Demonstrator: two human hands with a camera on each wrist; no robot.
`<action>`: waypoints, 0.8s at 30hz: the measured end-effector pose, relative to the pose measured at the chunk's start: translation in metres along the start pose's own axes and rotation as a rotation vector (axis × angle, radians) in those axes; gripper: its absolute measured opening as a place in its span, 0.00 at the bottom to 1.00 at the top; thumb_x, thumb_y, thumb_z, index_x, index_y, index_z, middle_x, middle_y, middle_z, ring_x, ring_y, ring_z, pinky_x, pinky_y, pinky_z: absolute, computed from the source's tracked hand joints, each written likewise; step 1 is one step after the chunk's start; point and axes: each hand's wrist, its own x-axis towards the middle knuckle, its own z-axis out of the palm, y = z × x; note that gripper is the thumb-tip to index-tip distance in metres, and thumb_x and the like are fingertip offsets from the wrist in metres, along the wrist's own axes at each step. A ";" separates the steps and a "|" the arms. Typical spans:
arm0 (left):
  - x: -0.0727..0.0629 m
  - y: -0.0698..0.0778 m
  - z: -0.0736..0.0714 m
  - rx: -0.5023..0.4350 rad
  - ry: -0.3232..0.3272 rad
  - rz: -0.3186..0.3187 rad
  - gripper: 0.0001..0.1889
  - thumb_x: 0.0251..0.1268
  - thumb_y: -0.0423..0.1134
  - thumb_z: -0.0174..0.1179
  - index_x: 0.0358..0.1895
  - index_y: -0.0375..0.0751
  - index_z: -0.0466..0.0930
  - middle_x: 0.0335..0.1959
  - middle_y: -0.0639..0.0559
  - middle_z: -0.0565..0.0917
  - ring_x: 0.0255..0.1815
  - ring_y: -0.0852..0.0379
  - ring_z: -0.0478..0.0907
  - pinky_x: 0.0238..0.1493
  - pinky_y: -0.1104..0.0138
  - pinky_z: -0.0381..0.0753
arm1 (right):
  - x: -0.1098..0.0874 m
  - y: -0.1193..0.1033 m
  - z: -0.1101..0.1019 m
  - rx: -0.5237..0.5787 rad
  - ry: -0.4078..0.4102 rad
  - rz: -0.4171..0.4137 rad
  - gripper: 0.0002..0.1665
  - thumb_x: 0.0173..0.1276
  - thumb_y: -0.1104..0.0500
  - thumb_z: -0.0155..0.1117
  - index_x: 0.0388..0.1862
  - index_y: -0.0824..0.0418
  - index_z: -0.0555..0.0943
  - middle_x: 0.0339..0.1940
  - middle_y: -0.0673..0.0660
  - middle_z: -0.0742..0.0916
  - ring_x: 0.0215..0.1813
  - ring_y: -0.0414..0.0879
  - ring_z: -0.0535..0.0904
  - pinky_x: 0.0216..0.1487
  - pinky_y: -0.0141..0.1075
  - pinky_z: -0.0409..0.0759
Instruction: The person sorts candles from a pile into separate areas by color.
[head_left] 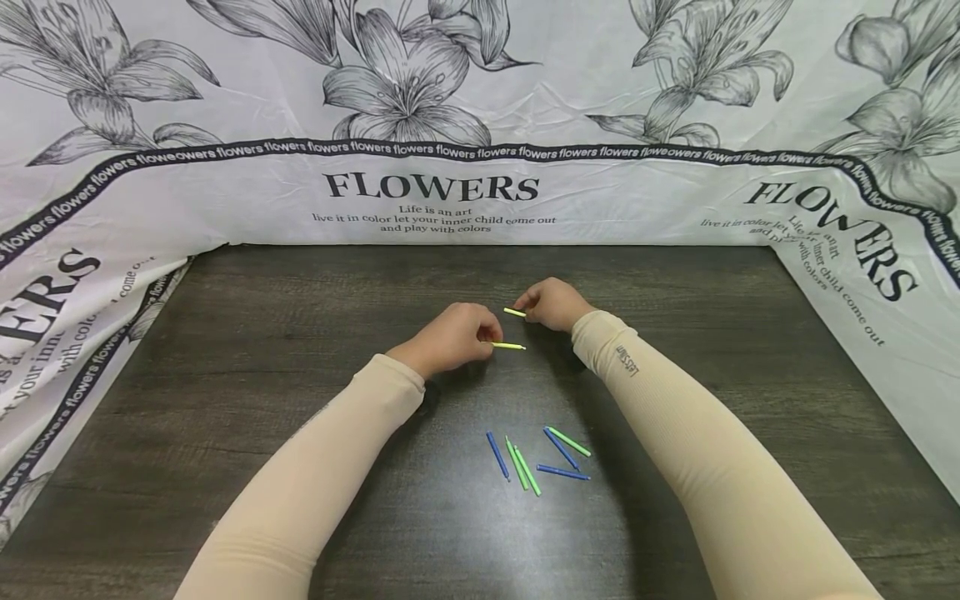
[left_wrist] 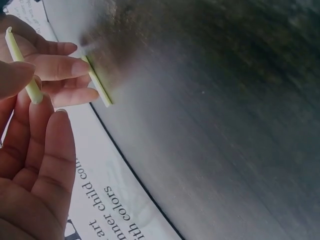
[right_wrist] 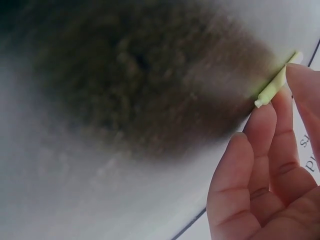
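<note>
Between thumb and fingertips, my left hand pinches a thin yellow candle, its wick end pointing right in the head view. The left wrist view shows this candle crossing the fingertips under the thumb. Slightly farther back, my right hand pinches a second yellow candle by its right part. In the right wrist view that candle sits low over the table, a pale wick at its near end. The two candles are apart, one behind the other.
Nearer me on the dark wooden table lie a blue candle and two green candles side by side. To their right are another green candle and two blue candles. A white flower-printed cloth borders the back and sides.
</note>
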 end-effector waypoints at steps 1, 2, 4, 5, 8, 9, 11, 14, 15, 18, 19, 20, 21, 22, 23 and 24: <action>0.001 0.000 0.000 -0.004 0.001 -0.004 0.07 0.59 0.26 0.60 0.39 0.37 0.84 0.36 0.48 0.83 0.38 0.54 0.78 0.43 0.63 0.78 | -0.001 0.000 0.000 0.000 -0.002 0.000 0.17 0.65 0.67 0.61 0.52 0.61 0.84 0.44 0.57 0.85 0.43 0.48 0.76 0.45 0.39 0.74; 0.001 0.000 0.000 -0.006 0.003 -0.007 0.07 0.59 0.26 0.61 0.39 0.37 0.85 0.37 0.48 0.83 0.38 0.54 0.78 0.44 0.63 0.78 | -0.001 0.000 0.000 -0.001 -0.003 -0.001 0.17 0.65 0.67 0.61 0.52 0.61 0.84 0.46 0.57 0.85 0.45 0.48 0.77 0.47 0.40 0.75; 0.003 -0.001 0.001 -0.008 0.005 -0.007 0.07 0.59 0.26 0.61 0.39 0.37 0.85 0.37 0.48 0.83 0.39 0.54 0.78 0.44 0.63 0.78 | -0.002 0.000 0.000 -0.003 -0.004 -0.003 0.17 0.66 0.67 0.61 0.53 0.61 0.84 0.48 0.58 0.85 0.49 0.50 0.78 0.50 0.42 0.76; 0.004 -0.001 0.002 -0.010 0.005 -0.007 0.07 0.59 0.26 0.61 0.39 0.37 0.85 0.37 0.48 0.83 0.39 0.54 0.78 0.44 0.63 0.78 | -0.002 0.000 0.000 -0.006 -0.005 -0.006 0.17 0.66 0.67 0.61 0.53 0.61 0.84 0.49 0.59 0.85 0.50 0.50 0.78 0.51 0.43 0.76; 0.007 -0.003 0.003 -0.008 0.005 -0.010 0.07 0.59 0.26 0.61 0.38 0.37 0.84 0.37 0.48 0.83 0.38 0.54 0.78 0.43 0.63 0.78 | -0.002 0.000 0.000 -0.010 -0.007 -0.008 0.17 0.66 0.67 0.61 0.53 0.61 0.83 0.51 0.59 0.85 0.53 0.51 0.78 0.53 0.43 0.76; 0.008 -0.004 0.003 -0.008 0.005 -0.010 0.07 0.59 0.26 0.61 0.38 0.37 0.85 0.37 0.48 0.83 0.38 0.54 0.78 0.43 0.62 0.78 | -0.002 0.000 0.000 -0.009 -0.006 -0.007 0.17 0.66 0.67 0.61 0.53 0.61 0.83 0.51 0.59 0.85 0.53 0.51 0.78 0.52 0.43 0.76; 0.010 -0.005 0.004 -0.002 0.007 -0.014 0.07 0.59 0.26 0.60 0.38 0.37 0.85 0.37 0.48 0.83 0.38 0.54 0.78 0.43 0.63 0.78 | -0.002 0.000 0.000 -0.011 -0.002 -0.008 0.17 0.66 0.67 0.61 0.53 0.61 0.84 0.50 0.59 0.85 0.51 0.51 0.78 0.51 0.43 0.76; 0.014 -0.008 0.004 0.008 0.013 -0.026 0.08 0.58 0.25 0.60 0.39 0.37 0.85 0.37 0.48 0.83 0.38 0.54 0.78 0.43 0.62 0.78 | -0.003 0.000 0.000 -0.009 0.008 -0.013 0.17 0.65 0.67 0.61 0.52 0.61 0.84 0.47 0.58 0.86 0.47 0.49 0.78 0.48 0.41 0.76; 0.015 -0.008 0.004 0.010 0.015 -0.031 0.08 0.58 0.25 0.60 0.39 0.37 0.85 0.37 0.48 0.83 0.38 0.54 0.78 0.43 0.62 0.78 | -0.004 0.000 0.000 -0.009 0.012 -0.015 0.17 0.65 0.67 0.61 0.52 0.61 0.84 0.46 0.57 0.86 0.46 0.48 0.78 0.47 0.40 0.75; 0.017 -0.009 0.003 0.013 0.017 -0.044 0.08 0.58 0.25 0.60 0.39 0.37 0.84 0.38 0.48 0.83 0.38 0.54 0.78 0.43 0.62 0.78 | -0.005 0.000 0.000 -0.008 0.018 -0.019 0.16 0.65 0.67 0.61 0.52 0.61 0.84 0.46 0.57 0.87 0.42 0.47 0.77 0.45 0.39 0.75; 0.018 -0.009 0.003 0.015 0.018 -0.046 0.08 0.58 0.25 0.60 0.39 0.37 0.84 0.38 0.47 0.83 0.38 0.54 0.77 0.43 0.62 0.78 | -0.005 0.000 0.000 -0.006 0.018 -0.017 0.16 0.65 0.67 0.61 0.52 0.61 0.84 0.46 0.57 0.87 0.42 0.47 0.77 0.45 0.38 0.74; 0.019 -0.009 0.003 0.017 0.020 -0.048 0.08 0.58 0.25 0.59 0.39 0.37 0.84 0.38 0.47 0.84 0.38 0.54 0.77 0.44 0.62 0.78 | -0.005 0.000 0.000 -0.004 0.018 -0.015 0.16 0.65 0.67 0.61 0.52 0.61 0.84 0.46 0.57 0.87 0.42 0.47 0.77 0.45 0.39 0.74; 0.020 -0.009 0.002 0.019 0.021 -0.051 0.08 0.57 0.25 0.59 0.39 0.36 0.84 0.38 0.47 0.83 0.38 0.54 0.77 0.43 0.62 0.78 | -0.006 0.000 -0.001 -0.001 0.018 -0.014 0.16 0.65 0.67 0.61 0.52 0.61 0.84 0.47 0.57 0.87 0.42 0.48 0.77 0.45 0.39 0.74; 0.020 -0.009 0.002 0.024 0.024 -0.052 0.09 0.57 0.25 0.59 0.39 0.36 0.84 0.38 0.47 0.84 0.38 0.54 0.77 0.43 0.62 0.78 | -0.006 0.000 -0.001 0.002 0.017 -0.012 0.16 0.66 0.67 0.61 0.52 0.61 0.84 0.48 0.57 0.87 0.43 0.48 0.77 0.46 0.39 0.75; 0.021 -0.010 0.002 0.030 0.027 -0.055 0.08 0.57 0.25 0.59 0.38 0.36 0.84 0.38 0.47 0.83 0.37 0.54 0.77 0.43 0.62 0.78 | -0.006 0.001 -0.001 0.002 0.018 -0.014 0.16 0.66 0.67 0.60 0.52 0.61 0.84 0.49 0.57 0.86 0.45 0.48 0.78 0.47 0.40 0.75; 0.022 -0.010 0.002 0.038 0.031 -0.056 0.08 0.57 0.25 0.59 0.38 0.36 0.84 0.38 0.47 0.83 0.37 0.54 0.77 0.43 0.62 0.78 | -0.007 0.001 -0.001 0.003 0.017 -0.018 0.16 0.66 0.67 0.60 0.53 0.62 0.84 0.50 0.58 0.86 0.47 0.49 0.79 0.48 0.41 0.76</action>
